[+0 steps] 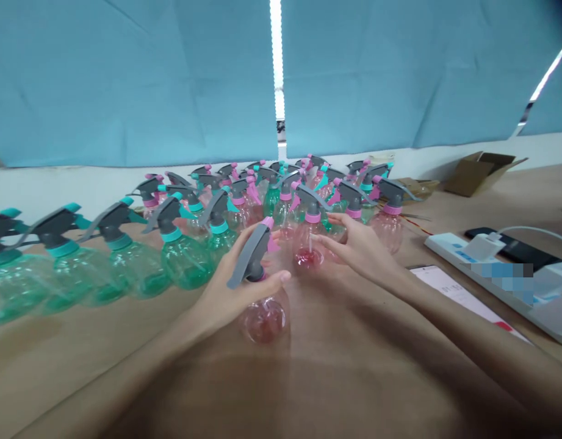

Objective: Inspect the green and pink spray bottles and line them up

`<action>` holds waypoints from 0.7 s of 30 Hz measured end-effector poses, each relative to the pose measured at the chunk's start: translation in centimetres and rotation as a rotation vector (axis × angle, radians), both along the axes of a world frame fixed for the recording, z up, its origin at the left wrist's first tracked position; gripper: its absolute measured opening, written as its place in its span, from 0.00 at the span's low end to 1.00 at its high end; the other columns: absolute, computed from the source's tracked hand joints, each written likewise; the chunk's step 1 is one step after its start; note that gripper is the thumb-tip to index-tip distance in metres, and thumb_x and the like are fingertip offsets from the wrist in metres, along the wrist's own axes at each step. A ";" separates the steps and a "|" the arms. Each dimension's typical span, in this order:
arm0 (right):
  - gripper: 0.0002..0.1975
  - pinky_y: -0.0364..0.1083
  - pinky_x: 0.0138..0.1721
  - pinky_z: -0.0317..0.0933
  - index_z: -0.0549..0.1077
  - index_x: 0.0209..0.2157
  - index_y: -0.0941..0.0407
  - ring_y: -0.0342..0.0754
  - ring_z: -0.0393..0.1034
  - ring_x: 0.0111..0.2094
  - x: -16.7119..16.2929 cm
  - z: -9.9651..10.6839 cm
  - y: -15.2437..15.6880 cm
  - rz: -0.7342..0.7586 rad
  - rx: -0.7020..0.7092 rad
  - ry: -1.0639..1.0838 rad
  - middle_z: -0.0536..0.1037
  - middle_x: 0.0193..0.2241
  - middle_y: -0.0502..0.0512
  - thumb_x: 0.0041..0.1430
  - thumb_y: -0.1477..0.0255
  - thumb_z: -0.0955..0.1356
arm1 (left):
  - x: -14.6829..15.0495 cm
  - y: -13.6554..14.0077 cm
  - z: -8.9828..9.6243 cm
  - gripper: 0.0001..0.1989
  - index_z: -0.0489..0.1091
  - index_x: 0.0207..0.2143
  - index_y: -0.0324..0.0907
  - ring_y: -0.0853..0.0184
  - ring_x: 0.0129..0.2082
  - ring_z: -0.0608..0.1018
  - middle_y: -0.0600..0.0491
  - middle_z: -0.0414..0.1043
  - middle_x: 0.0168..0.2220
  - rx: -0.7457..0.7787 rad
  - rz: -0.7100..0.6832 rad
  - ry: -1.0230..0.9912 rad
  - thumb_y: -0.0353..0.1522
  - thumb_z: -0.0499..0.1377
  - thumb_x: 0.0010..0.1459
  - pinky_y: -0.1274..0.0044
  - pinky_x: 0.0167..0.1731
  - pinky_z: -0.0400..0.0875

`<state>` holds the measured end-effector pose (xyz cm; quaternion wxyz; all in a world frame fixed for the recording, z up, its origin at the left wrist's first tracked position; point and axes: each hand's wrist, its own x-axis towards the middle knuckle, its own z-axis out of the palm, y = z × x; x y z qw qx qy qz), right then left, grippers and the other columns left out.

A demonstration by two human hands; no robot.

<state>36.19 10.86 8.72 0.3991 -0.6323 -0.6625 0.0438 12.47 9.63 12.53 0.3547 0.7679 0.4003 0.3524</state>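
My left hand is wrapped round the neck of a pink spray bottle with a grey trigger head and pink nozzle. The thumb crosses in front of the neck; the other fingers are partly hidden behind it. Just beyond stands another pink spray bottle, holding a little pink liquid. My right hand is at this bottle's right side, its thumb and fingers stretched out and apart, seemingly touching it. A row of green spray bottles with grey heads and teal collars runs to the left.
More pink and green spray bottles crowd the back by the wall. On the right lie a phone, a white power strip with plugs, and a dark device. An open cardboard box stands behind. A blue curtain hangs beyond.
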 end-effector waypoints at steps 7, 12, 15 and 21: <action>0.30 0.57 0.43 0.65 0.67 0.53 0.61 0.65 0.71 0.48 -0.7 -0.3 2.2 -0.013 -0.048 0.025 0.77 0.46 0.68 0.55 0.56 0.68 | -1.6 -1.0 0.3 0.31 0.54 0.57 0.53 0.65 0.36 0.75 0.56 0.69 0.41 0.001 0.018 0.137 0.38 0.63 0.53 0.73 0.39 0.71; 0.26 0.56 0.40 0.65 0.69 0.51 0.60 0.63 0.74 0.42 -0.7 -0.6 3.1 -0.008 -0.080 0.015 0.79 0.40 0.65 0.55 0.59 0.68 | -2.8 -0.9 0.3 0.24 0.63 0.52 0.50 0.60 0.43 0.75 0.55 0.74 0.45 0.046 0.055 0.256 0.42 0.63 0.54 0.70 0.42 0.69; 0.24 0.55 0.38 0.65 0.70 0.50 0.58 0.60 0.75 0.38 -0.8 -0.5 3.4 0.009 -0.087 -0.005 0.79 0.38 0.63 0.56 0.60 0.67 | -3.2 -0.3 0.2 0.15 0.69 0.44 0.47 0.59 0.41 0.76 0.55 0.76 0.41 0.063 0.049 0.306 0.43 0.61 0.56 0.70 0.39 0.70; 0.23 0.53 0.38 0.64 0.71 0.46 0.58 0.60 0.73 0.40 -0.4 -0.6 3.5 0.044 -0.085 -0.060 0.77 0.38 0.62 0.55 0.57 0.68 | -2.3 3.0 0.1 0.11 0.70 0.38 0.45 0.56 0.41 0.76 0.54 0.75 0.37 0.057 0.037 0.258 0.40 0.62 0.55 0.68 0.39 0.70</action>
